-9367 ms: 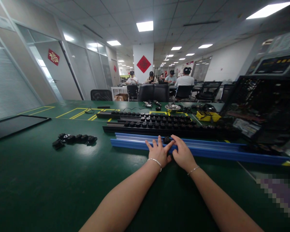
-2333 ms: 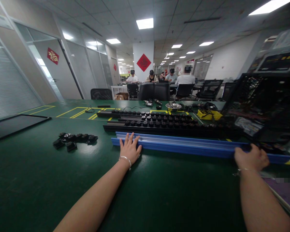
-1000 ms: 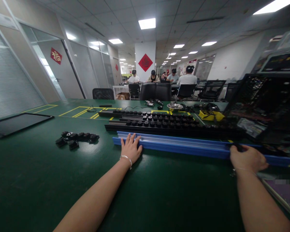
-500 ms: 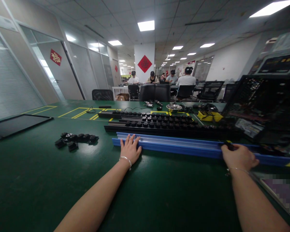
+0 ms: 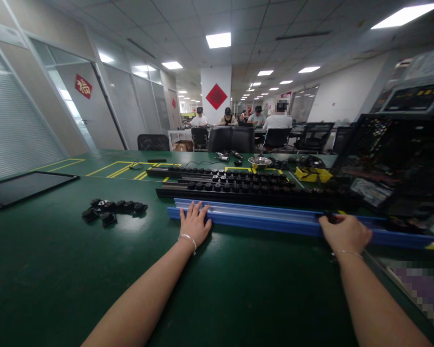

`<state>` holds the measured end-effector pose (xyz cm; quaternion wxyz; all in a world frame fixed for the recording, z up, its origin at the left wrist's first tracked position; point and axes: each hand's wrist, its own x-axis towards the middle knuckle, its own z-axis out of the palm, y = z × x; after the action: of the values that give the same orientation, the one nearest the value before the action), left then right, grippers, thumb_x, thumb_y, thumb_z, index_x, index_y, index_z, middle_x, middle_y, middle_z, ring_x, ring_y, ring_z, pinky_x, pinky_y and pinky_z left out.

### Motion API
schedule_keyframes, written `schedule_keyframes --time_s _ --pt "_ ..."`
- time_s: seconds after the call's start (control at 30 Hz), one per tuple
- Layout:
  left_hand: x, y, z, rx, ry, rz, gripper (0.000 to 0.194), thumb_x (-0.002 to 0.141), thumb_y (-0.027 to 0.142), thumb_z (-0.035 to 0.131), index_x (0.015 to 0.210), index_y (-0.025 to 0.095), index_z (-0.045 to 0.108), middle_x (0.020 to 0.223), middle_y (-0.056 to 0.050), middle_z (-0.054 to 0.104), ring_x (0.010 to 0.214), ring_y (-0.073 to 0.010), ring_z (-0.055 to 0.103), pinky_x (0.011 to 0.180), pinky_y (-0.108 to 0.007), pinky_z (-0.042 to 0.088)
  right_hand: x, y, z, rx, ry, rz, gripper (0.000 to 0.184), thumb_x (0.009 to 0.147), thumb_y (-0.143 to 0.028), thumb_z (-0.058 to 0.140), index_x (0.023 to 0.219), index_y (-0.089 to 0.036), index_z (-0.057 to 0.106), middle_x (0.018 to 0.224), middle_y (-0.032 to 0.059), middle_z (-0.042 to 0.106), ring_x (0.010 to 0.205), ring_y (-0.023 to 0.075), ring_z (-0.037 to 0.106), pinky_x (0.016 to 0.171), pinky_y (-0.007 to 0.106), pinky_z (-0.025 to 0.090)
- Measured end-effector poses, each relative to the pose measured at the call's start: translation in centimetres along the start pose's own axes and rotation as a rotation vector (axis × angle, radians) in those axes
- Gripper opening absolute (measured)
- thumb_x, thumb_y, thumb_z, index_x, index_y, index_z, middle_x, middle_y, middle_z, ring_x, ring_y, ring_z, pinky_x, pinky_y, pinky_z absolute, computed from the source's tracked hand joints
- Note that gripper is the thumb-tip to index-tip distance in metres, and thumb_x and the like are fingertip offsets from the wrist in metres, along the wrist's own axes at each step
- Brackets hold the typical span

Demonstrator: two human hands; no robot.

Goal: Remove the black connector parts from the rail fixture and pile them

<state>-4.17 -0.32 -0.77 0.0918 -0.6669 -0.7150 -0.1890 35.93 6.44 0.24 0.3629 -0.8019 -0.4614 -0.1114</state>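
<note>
A long blue rail [image 5: 253, 220] with an open channel lies across the table in front of me. Near its left end my left hand [image 5: 194, 225] rests with fingers spread over the rim. Farther right, my right hand [image 5: 347, 234] pinches a small black module [image 5: 331, 217] inside the channel; the fingers partly hide it. Behind the blue rail lie black rails [image 5: 173, 192] carrying rows of round black modules [image 5: 235, 187]. To the left, several loose black modules [image 5: 115, 207] sit in a group on the green table [image 5: 217, 294].
A dark flat panel [image 5: 29, 188] lies at the left. An open computer case [image 5: 394, 164] stands at the right, near a yellow tray [image 5: 313, 176] with cables. A metal bowl [image 5: 259, 161] is at the back. Several people sit at a far table.
My right hand has slid a little to the left along the blue rail with the black module. My left hand and the rail have stayed in place.
</note>
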Motion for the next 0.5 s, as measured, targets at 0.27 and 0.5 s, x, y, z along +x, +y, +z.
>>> schedule_keyframes --time_s 0.27,0.5 --pt "0.0 0.0 -0.1 -0.008 -0.02 -0.003 0.051 0.085 0.042 0.042 0.135 0.031 0.041 0.147 -0.003 0.036 0.138 -0.0273 0.021 0.11 -0.06 0.009 -0.2 -0.6 0.1 -0.063 -0.072 -0.04 0.036 0.066 -0.049 0.052 0.083 -0.018 0.059 0.085 0.0129 0.062 0.088 0.0283 0.053 0.085 0.04 0.035" --pt "0.0 0.0 -0.1 0.0 -0.016 0.002 0.051 0.085 0.042 0.041 0.135 0.032 0.041 0.147 -0.003 0.036 0.138 -0.0278 0.022 0.11 -0.061 0.011 -0.6 -1.1 0.5 0.03 -0.024 -0.135 0.029 0.064 -0.048 0.055 0.072 -0.021 0.054 0.072 0.0084 0.056 0.08 0.0286 0.052 0.083 0.044 0.036"
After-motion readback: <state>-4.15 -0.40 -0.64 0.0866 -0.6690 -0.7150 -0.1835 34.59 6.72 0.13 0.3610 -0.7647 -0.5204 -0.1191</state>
